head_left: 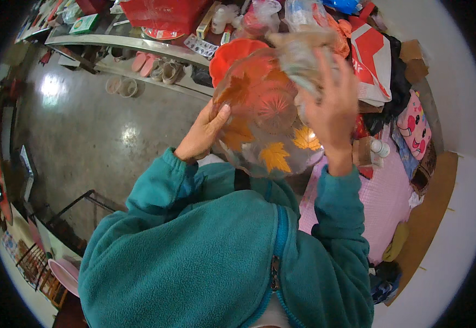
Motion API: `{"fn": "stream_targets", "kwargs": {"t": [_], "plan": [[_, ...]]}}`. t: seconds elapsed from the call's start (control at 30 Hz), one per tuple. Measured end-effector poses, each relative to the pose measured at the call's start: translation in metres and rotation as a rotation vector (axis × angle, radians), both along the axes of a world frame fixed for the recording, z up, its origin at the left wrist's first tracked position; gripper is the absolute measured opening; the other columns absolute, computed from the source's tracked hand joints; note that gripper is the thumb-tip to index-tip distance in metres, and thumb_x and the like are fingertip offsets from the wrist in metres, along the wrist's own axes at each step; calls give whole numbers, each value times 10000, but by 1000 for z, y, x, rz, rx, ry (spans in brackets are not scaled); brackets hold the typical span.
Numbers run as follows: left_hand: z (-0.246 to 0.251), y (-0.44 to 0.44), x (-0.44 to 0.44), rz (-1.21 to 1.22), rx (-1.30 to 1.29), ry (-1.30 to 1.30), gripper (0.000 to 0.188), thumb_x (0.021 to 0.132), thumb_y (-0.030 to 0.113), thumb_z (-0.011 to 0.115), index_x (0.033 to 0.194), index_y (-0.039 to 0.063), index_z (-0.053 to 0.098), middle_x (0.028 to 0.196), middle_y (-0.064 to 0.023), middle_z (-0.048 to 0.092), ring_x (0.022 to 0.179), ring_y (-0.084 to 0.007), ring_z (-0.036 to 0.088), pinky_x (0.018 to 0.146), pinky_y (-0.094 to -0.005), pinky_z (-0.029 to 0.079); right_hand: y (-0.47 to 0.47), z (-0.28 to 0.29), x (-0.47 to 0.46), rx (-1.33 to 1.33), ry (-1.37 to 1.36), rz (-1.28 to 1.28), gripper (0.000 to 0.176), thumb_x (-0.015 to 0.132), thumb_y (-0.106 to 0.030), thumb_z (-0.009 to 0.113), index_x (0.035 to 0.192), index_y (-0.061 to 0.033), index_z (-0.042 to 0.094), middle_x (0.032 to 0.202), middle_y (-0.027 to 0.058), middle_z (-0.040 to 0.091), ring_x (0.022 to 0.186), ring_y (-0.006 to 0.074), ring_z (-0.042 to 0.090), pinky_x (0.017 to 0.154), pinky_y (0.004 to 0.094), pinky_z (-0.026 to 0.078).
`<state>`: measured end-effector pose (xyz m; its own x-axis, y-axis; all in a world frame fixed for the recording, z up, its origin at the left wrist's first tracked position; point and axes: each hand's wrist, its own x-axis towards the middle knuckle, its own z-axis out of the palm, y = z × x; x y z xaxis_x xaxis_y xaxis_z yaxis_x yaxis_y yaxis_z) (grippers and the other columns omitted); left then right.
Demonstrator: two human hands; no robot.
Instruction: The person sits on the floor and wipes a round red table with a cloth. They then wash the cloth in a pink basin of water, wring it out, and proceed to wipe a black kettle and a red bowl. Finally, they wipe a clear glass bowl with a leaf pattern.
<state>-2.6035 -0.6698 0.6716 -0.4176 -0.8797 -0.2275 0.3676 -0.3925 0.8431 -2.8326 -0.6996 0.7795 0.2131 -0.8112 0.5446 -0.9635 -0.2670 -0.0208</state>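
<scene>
A clear, scalloped bowl or plate (pixel 258 119) with yellow and orange maple-leaf patterns is held up before my chest. My left hand (pixel 207 133) grips its left rim, thumb on the near face. A pale, crumpled cloth (pixel 309 61) is in my right hand (pixel 332 102), at the dish's upper right edge; hand and cloth are blurred. Behind the transparent dish, a red scalloped dish (pixel 233 55) shows at the table's edge.
A cluttered table (pixel 139 41) runs along the top, with a red box (pixel 164 14), a blister pack (pixel 201 46) and plastic bags. Slippers (pixel 143 63) and shoes stand on its lower shelf. To the right are a pink quilted cover (pixel 385 197), a white bottle (pixel 380 148) and a pink cushion (pixel 415 125).
</scene>
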Motion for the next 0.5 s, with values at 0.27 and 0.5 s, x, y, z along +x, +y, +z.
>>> {"fn": "stream_targets", "kwargs": {"t": [0.27,0.5], "plan": [[7,8,0,22,-95,-21,499,984,235,414,1418,52,251,1349,-61,391,1211,-160,376,1004,-309,335,-15,-36,-28,64,-102,12,568,670,48,530,1214,-115,522,1107,118,543,1009,311,525,847,399,460],[4,3,8,143,-59,-57,478,978,207,422,1401,38,276,1333,-82,423,1201,-159,398,1009,-309,317,11,-13,-31,-257,-882,-152,396,772,16,532,1168,7,528,1128,132,589,982,229,589,858,346,455]]}}
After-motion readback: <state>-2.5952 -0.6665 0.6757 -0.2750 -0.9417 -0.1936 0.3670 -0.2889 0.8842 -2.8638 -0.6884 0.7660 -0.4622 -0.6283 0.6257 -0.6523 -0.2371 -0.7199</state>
